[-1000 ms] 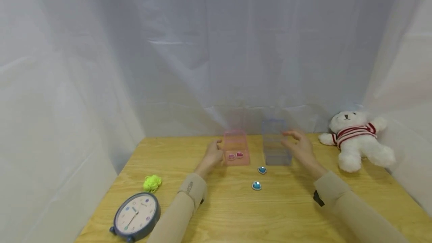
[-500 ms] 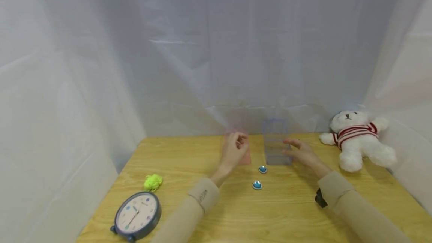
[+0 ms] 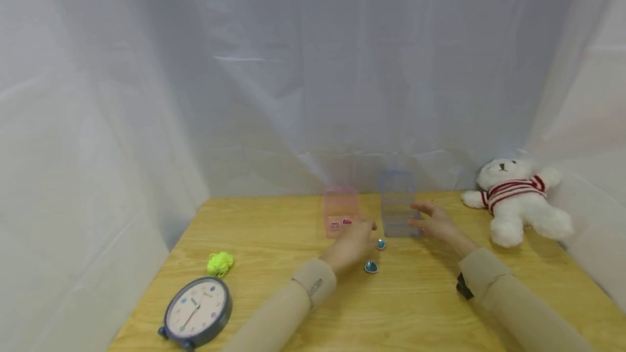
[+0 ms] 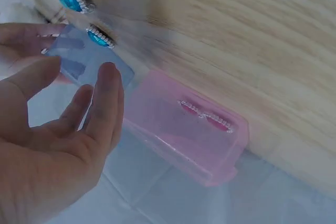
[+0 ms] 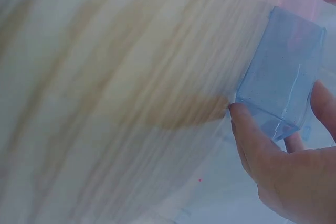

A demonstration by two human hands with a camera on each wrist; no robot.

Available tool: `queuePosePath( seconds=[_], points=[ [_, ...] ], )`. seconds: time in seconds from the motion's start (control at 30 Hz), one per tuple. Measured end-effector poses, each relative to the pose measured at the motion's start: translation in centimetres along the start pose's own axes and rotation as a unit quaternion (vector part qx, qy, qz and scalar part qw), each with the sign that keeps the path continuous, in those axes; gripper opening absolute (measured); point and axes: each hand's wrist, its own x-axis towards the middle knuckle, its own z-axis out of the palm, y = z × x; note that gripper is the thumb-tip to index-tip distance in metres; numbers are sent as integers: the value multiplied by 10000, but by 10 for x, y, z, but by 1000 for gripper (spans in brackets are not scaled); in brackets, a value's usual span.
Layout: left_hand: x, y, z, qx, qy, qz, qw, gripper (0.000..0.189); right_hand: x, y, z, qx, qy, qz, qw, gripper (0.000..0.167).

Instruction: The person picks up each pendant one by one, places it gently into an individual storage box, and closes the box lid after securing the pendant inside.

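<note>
In the head view my left hand (image 3: pixel 351 244) is over the table in front of the pink box, its fingertips close to a blue gem (image 3: pixel 381 244) with a beaded rim. The left wrist view shows its fingers loosely bent, with nothing between them. Another blue gem (image 3: pixel 371 267) lies nearer me. Two pink gems (image 4: pixel 205 116) sit inside the see-through pink box (image 4: pixel 173 140), whose lid stands up. My right hand (image 3: pixel 437 225) is at the right side of the see-through blue box (image 5: pixel 283 66), fingers and thumb spread about its end, apparently touching it.
A white teddy bear (image 3: pixel 518 200) in a striped top sits at the back right. At the left lie a round clock (image 3: pixel 198 313) and a yellow-green tangle of string (image 3: pixel 220 263). A pale sheet (image 3: pixel 313 80) hangs behind the wooden table (image 3: pixel 259 221).
My left hand moves from the left of the pink box, across it, to its front right near the blue gems. My right hand shifts slightly lower beside the blue box.
</note>
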Motion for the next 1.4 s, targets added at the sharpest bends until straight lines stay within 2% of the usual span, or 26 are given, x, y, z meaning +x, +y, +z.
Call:
queuePosePath(
  seconds=[0.1, 0.23, 0.33, 0.43, 0.67, 0.87, 1.1, 1.3, 1.4],
  points=[
    [5, 2, 5, 382, -125, 47, 9992, 37, 1, -1, 1, -114, 32, 17, 9999, 66],
    [10, 5, 12, 975, -88, 135, 9951, 30, 2, -1, 3, -154, 11, 48, 9999, 70],
    [12, 10, 17, 1586, -25, 111, 9873, 33, 2, -1, 3, -59, -18, 80, 9999, 72],
    [13, 15, 21, 1989, 8, 101, 9800, 34, 2, 1, 3, 33, -57, 53, 10000, 72],
    [10, 19, 25, 2444, 241, 301, 9689, 20, 0, -1, 4, 18, -45, 48, 10000, 71],
    [12, 19, 27, 2547, 279, 265, 9663, 20, -1, -4, 4, -78, 8, 64, 9999, 71],
    [10, 19, 26, 2274, 119, 203, 9735, 18, -4, -5, 4, -73, -79, -4, 9999, 72],
    [6, 19, 23, 1971, 481, 578, 9775, 28, -4, -3, 3, -82, -104, -43, 9999, 75],
    [5, 21, 17, 1796, 624, 672, 9794, 23, -3, -2, 3, -98, -91, -53, 9999, 75]
  ],
)
